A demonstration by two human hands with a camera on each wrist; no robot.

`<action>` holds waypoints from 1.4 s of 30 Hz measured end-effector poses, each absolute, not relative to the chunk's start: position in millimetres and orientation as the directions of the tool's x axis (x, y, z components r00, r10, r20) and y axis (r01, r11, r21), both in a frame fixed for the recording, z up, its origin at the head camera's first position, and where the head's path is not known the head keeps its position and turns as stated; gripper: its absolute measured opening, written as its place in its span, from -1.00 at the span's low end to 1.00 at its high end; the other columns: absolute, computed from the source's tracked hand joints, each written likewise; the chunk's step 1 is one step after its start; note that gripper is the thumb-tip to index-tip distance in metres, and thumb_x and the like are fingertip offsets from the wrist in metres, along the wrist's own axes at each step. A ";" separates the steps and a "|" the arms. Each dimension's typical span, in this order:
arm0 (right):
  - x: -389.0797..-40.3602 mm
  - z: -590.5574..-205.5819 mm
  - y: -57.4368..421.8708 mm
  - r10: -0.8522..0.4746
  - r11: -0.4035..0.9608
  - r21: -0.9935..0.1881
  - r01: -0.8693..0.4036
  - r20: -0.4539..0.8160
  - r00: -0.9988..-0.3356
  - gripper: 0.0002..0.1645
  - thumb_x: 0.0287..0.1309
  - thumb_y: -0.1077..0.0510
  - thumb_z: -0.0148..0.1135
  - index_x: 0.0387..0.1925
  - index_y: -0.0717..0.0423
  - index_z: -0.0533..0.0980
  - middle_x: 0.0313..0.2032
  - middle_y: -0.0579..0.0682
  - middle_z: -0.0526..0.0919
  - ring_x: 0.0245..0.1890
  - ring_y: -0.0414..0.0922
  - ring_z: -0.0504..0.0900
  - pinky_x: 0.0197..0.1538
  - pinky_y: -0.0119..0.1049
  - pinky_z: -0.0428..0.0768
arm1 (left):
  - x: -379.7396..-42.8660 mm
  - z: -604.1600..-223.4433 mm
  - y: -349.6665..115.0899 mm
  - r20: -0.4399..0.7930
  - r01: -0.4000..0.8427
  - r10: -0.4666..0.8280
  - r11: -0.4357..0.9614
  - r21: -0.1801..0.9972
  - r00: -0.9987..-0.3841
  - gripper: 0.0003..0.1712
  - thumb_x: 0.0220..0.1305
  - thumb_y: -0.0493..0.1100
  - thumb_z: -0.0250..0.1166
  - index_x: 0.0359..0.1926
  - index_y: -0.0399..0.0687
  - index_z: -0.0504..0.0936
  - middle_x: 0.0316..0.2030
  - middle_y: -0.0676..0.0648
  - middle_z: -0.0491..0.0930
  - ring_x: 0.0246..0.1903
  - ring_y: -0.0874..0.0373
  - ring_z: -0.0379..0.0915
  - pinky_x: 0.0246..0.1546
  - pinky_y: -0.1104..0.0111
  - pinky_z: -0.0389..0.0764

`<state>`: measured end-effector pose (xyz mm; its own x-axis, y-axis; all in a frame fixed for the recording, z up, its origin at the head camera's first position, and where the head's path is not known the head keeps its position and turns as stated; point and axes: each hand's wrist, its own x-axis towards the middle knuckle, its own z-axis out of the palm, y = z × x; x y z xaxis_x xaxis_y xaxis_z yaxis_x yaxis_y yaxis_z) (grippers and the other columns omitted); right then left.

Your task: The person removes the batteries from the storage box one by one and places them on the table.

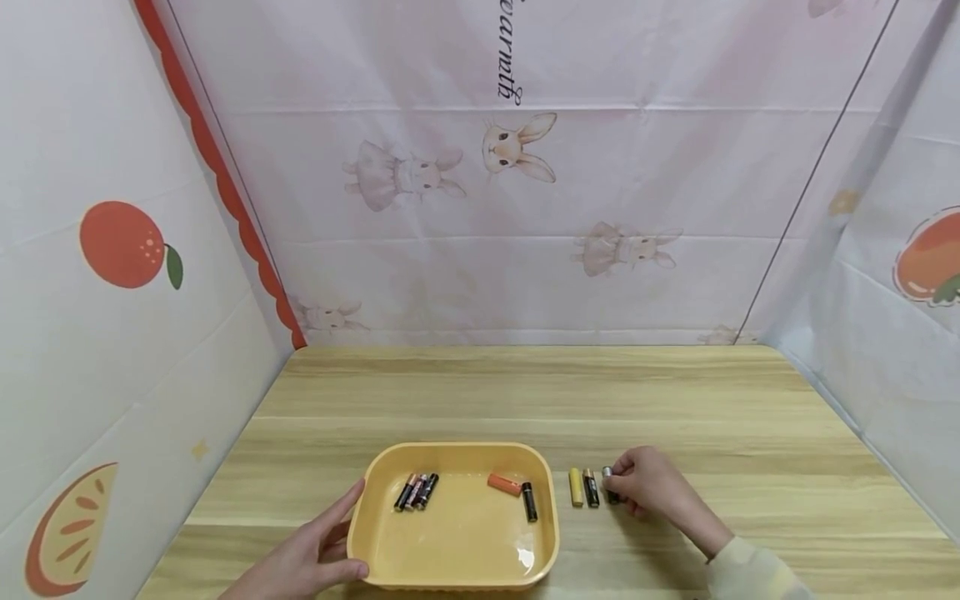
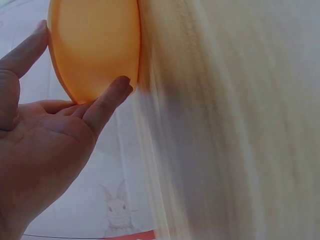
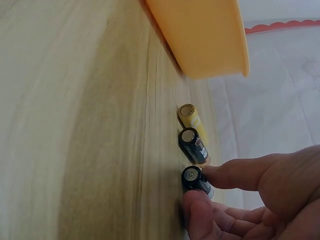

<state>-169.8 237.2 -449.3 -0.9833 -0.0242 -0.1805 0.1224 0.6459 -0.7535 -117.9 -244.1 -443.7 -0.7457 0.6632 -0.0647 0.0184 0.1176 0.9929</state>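
Observation:
A yellow plastic tray (image 1: 450,575) sits near the table's front. My left hand (image 1: 303,554) rests against its left side, fingers spread; in the left wrist view the outstretched fingers (image 2: 107,102) touch the tray's end wall (image 2: 97,60). To the right of the tray, my right hand (image 1: 648,483) pinches a black battery with a silver end (image 3: 192,175) between thumb and finger. It lies in line with a black-and-copper battery (image 1: 591,488) and a yellow battery (image 1: 576,487). Inside the tray, an orange battery (image 1: 504,484) and a black battery (image 1: 529,502) lie at the right.
Several dark batteries (image 1: 416,492) lie side by side in the tray's left part. The wood-grain table (image 1: 525,392) extends behind the tray to a printed cloth backdrop (image 1: 450,275). Cloth walls stand at the left (image 1: 135,358) and right (image 1: 885,350).

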 end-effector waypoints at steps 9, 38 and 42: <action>-168.0 -448.4 234.4 -0.007 0.657 -0.743 0.129 -0.178 -0.984 -0.87 0.21 0.26 0.42 -0.41 0.23 0.62 -0.66 -0.01 0.60 -0.73 -0.17 0.54 -0.61 -0.31 0.61 | -118.6 -438.9 -241.9 -0.119 -0.015 0.634 0.167 0.986 -0.764 0.19 0.43 -0.29 0.34 0.56 -0.40 -0.47 0.32 -0.81 0.07 0.17 -0.21 0.55 0.06 0.27 0.66; -172.7 -372.5 217.5 -0.234 0.515 -0.857 -0.034 -0.102 -0.967 -0.69 0.44 0.10 0.27 -0.05 0.31 0.63 -0.38 0.02 0.63 -0.42 -0.04 0.61 -0.41 -0.26 0.66 | -117.3 -430.3 -238.3 -0.180 -0.034 0.595 0.249 0.968 -0.783 0.27 0.32 -0.31 0.44 0.55 -0.46 -0.44 0.34 -0.75 0.13 0.17 -0.32 0.52 0.02 0.28 0.68; -174.8 -354.8 198.6 -0.302 0.497 -0.865 -0.067 -0.100 -0.948 -0.71 0.44 0.10 0.27 -0.06 0.28 0.64 -0.38 0.02 0.64 -0.40 -0.04 0.62 -0.36 -0.21 0.70 | -117.8 -428.9 -237.3 -0.177 -0.014 0.593 0.270 0.963 -0.786 0.28 0.30 -0.30 0.45 0.55 -0.48 -0.43 0.30 -0.76 0.19 0.14 -0.29 0.55 0.01 0.28 0.68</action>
